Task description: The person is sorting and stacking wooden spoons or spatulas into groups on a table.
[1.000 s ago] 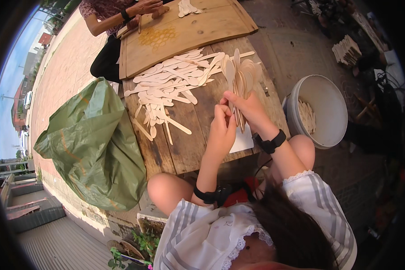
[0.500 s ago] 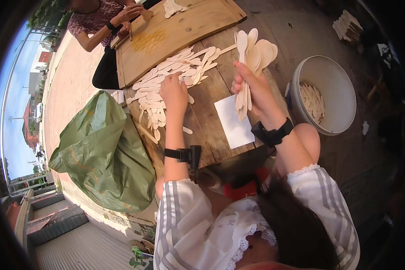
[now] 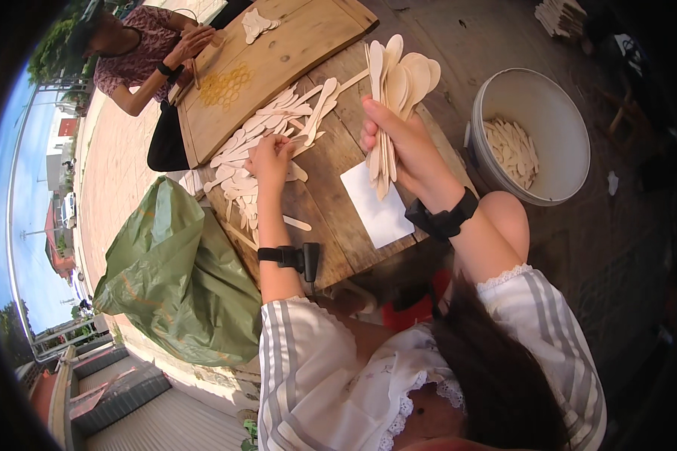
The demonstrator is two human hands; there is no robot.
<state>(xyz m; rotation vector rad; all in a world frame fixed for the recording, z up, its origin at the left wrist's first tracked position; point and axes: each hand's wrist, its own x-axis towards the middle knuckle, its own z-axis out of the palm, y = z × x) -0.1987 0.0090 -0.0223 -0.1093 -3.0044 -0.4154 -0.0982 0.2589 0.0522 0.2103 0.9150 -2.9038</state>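
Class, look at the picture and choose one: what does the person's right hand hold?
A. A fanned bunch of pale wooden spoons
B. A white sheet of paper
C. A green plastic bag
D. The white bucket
A: the right hand grips a fanned bunch of pale wooden spoons raised above the wooden table, while the left hand rests on the loose pile of spoons.

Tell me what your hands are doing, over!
Right hand gripping a fanned bunch of wooden spoons. Left hand down on the loose spoon pile on the table. Nothing blocking.
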